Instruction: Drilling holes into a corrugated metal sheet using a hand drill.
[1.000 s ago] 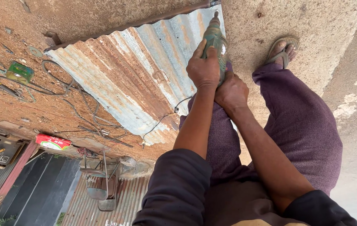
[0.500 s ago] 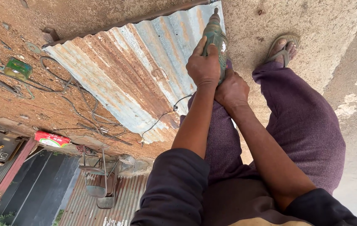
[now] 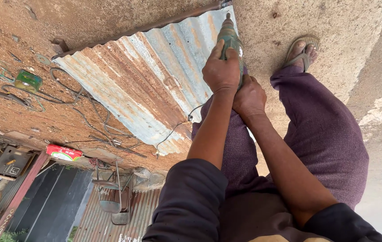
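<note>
While both hands are gripping green power drill (image 3: 230, 38), person is pressing its tip against far edge of rusty corrugated metal sheet (image 3: 146, 85) lying on dirt ground (image 3: 65, 18). Left hand (image 3: 221, 71) fingers are wrapping tightly around drill body; right hand (image 3: 249, 96) is clamping closed just behind, bracing it. Judgement: keeping drill square to sheet, pressure steady, sandalled foot (image 3: 300, 51) staying clear. Loose cables (image 3: 88, 116) are trailing over ground; green box (image 3: 28, 81), red packet (image 3: 64, 153), metal chair (image 3: 112, 192) standing nearby outdoors.

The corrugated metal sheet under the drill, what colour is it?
The corrugated sheet is grey with brown rust streaks, seen in the head view.
</note>
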